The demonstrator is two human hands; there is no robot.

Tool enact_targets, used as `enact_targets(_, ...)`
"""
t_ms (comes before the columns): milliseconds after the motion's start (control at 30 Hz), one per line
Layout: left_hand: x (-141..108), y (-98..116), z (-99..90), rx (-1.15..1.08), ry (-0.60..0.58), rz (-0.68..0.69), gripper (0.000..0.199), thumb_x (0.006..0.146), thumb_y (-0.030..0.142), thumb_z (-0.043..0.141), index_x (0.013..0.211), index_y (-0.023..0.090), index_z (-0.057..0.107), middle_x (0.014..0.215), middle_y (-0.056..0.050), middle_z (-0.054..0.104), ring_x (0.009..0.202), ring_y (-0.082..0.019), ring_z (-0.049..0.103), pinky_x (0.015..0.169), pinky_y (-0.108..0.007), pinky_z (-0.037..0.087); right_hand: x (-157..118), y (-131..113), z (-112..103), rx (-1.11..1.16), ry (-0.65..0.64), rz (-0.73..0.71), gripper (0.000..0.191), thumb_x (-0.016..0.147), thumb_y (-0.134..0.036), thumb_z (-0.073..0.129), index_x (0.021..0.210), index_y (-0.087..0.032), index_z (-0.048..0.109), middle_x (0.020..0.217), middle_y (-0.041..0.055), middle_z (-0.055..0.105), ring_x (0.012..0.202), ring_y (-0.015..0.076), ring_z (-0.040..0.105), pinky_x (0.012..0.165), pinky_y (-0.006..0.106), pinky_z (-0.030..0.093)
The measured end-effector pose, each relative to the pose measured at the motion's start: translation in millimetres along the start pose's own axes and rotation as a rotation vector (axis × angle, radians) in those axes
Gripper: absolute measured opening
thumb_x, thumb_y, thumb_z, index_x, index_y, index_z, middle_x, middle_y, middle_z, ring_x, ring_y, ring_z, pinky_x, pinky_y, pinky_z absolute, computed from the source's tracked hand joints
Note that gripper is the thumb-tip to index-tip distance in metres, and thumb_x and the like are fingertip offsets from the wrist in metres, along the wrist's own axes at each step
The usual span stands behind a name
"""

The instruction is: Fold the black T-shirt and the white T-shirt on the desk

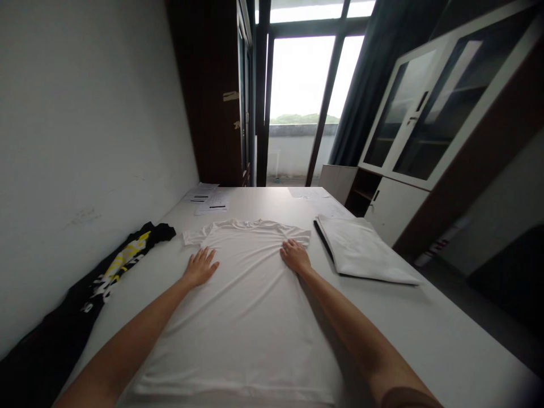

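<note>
A white T-shirt [250,317] lies spread out on the white table [450,334], its collar at the far end and its hem near me. Long creases run across the chest. My left hand [201,267] rests flat on the shirt's left side, just below the sleeve, with fingers spread. On the opposite side my right hand [295,256] presses on the cloth by the right sleeve, its fingers stretched out and slightly bent. Neither hand grips anything.
Along the wall on the left lies a black garment [63,323] with yellow and white print. A folded white cloth [365,249] with a dark underside sits to the right. Papers [211,199] lie at the far left. A glass-door cabinet [408,113] stands beyond the right edge.
</note>
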State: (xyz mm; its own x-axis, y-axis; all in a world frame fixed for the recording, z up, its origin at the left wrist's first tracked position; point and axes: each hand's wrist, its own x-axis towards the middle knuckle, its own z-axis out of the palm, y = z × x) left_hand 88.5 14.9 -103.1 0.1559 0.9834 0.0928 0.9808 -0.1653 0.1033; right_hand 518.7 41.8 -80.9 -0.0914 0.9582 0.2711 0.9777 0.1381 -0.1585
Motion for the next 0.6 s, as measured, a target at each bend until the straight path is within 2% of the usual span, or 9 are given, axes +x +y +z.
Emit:
enact_targets(100, -1, 2, -1.3, -0.01, 0.022, -0.019, 0.063, 0.102, 0.055, 0.038, 0.158, 0.026, 0.038, 0.168, -0.011, 0.024, 0.156, -0.033, 0.019, 0.122, -0.06, 0.014, -3, 6, -3, 0.024, 0.012, 0.03, 0.042, 0.103, -0.041, 0.045, 0.136, -0.021, 0.063, 0.151, 0.0101, 0.052, 0.143, 0.0255, 0.041, 0.119, 0.038, 0.028)
enact_targets(200, -3, 0, -3.8, -0.11, 0.103, -0.005, 0.058, 0.101, 0.05, 0.042, 0.153, 0.025, 0.047, 0.165, -0.01, 0.034, 0.153, -0.031, 0.027, 0.123, -0.057, 0.018, -5, 12, -3, 0.051, 0.021, 0.061, 0.04, 0.103, -0.037, 0.045, 0.134, -0.022, 0.064, 0.147, 0.0099, 0.055, 0.14, 0.025, 0.045, 0.118, 0.036, 0.031)
enact_targets(333, -2, -6, -7.5, -0.349, 0.224, 0.012, 0.045, 0.101, 0.043, 0.041, 0.13, 0.022, 0.067, 0.148, -0.008, 0.058, 0.142, -0.024, 0.047, 0.123, -0.046, 0.029, -12, 7, -3, 0.01, 0.053, 0.004, 0.037, 0.102, -0.035, 0.045, 0.127, -0.021, 0.068, 0.145, 0.0104, 0.057, 0.141, 0.0264, 0.044, 0.118, 0.037, 0.03)
enact_targets(433, -1, -11, -8.7, -0.422, 0.256, -0.02, 0.044, 0.101, 0.041, 0.038, 0.119, 0.021, 0.072, 0.138, -0.007, 0.065, 0.136, -0.022, 0.054, 0.121, -0.042, 0.034, -21, 2, -7, 0.003, 0.072, -0.043, 0.037, 0.103, -0.036, 0.044, 0.125, -0.021, 0.07, 0.146, 0.0098, 0.057, 0.141, 0.026, 0.043, 0.119, 0.037, 0.028)
enact_targets(533, -2, -16, -9.1, -0.491, 0.27, -0.051, 0.041, 0.1, 0.041, 0.039, 0.109, 0.023, 0.075, 0.133, -0.005, 0.069, 0.133, -0.022, 0.057, 0.118, -0.04, 0.039, -26, 5, -9, 0.074, 0.083, 0.044, 0.039, 0.104, -0.036, 0.041, 0.128, -0.023, 0.068, 0.144, 0.0086, 0.059, 0.137, 0.0239, 0.048, 0.117, 0.037, 0.033)
enact_targets(600, -4, -23, -10.5, -0.535, 0.297, -0.087, 0.045, 0.102, 0.041, 0.033, 0.108, 0.024, 0.075, 0.129, -0.003, 0.071, 0.129, -0.021, 0.06, 0.114, -0.039, 0.043, -26, 11, -8, 0.141, 0.079, 0.082, 0.039, 0.104, -0.035, 0.04, 0.128, -0.025, 0.068, 0.141, 0.0073, 0.061, 0.134, 0.0226, 0.052, 0.115, 0.035, 0.037)
